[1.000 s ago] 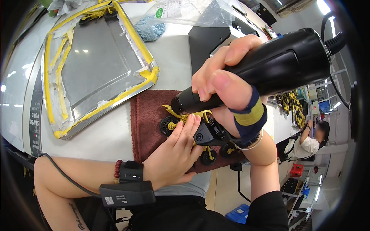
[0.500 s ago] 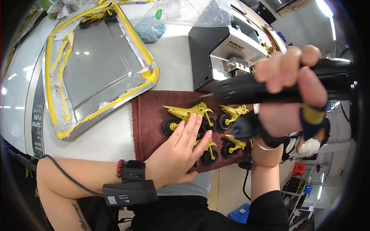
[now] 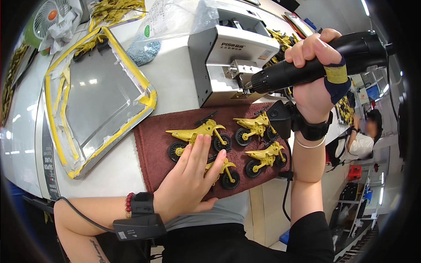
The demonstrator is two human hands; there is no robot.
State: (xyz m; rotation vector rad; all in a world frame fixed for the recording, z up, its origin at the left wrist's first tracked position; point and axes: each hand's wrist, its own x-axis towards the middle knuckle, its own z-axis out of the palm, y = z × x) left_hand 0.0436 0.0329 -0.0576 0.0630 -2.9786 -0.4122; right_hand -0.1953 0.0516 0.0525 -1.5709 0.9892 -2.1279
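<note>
My left hand [image 3: 184,182] lies flat, fingers stretched, its fingertips resting on a yellow toy motorcycle [image 3: 202,129] with black wheels. A second toy motorcycle [image 3: 228,175] sits partly hidden under that hand. Two more, an upper toy motorcycle [image 3: 253,125] and a lower toy motorcycle [image 3: 266,155], are to the right. All stand on a maroon cloth [image 3: 151,164]. My right hand [image 3: 313,94] is wrapped round a black electric screwdriver [image 3: 357,57]. The screwdriver's nose points down-left into the front of a grey-and-black screw feeder [image 3: 239,49], where its tip is hard to see.
To the left lies a grey tray [image 3: 98,103] edged with yellow tape, one yellow toy at its top. Behind are a blue cloth [image 3: 144,52], a plastic bag [image 3: 171,19] and a small fan [image 3: 46,19]. Yellow parts lie beyond the feeder. Another person [image 3: 362,140] sits at far right.
My right hand has carried the screwdriver from above the toy motorcycle to the screw feeder's front. The left hand stays on the same toy. The view has shifted, showing more of the feeder.
</note>
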